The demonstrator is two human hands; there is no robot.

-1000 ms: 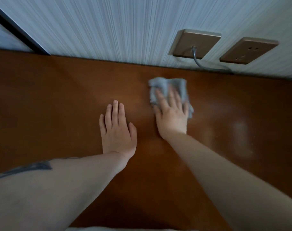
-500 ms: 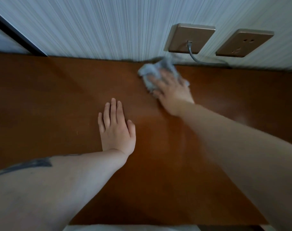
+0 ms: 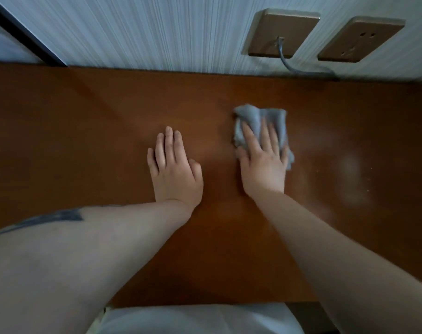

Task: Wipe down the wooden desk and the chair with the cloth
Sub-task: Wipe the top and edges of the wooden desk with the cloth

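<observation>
**Cloth under the right palm, dusty patch off at three o'clock**

The right hand [image 3: 263,157] lies flat on a crumpled grey cloth [image 3: 258,116], fingers straight and spread, pressing it onto the wooden tabletop [image 3: 84,141] rather than clutching it. The cloth sits just right of the middle of the tabletop, its free edge poking out at twelve o'clock from the fingertips, toward the wall. The left hand [image 3: 173,169] rests flat on bare wood just beside it at nine o'clock, fingers straight and together, holding nothing; it looks to be bracing the body.

What the next stroke likely turns on: a pale, dusty-looking smear [image 3: 350,179] lies at three to four o'clock from the cloth, near but apart from it. The right hand is the nearer one and already has the cloth, so a sideways sweep that way seems the natural move.

Two wall sockets [image 3: 280,34] sit above the far edge, a cable [image 3: 289,66] running from the left one along the wall. The chair is not clearly in view; only something pale [image 3: 200,319] shows below the near edge, too cut off to name. The right fingers are slightly blurred.
</observation>
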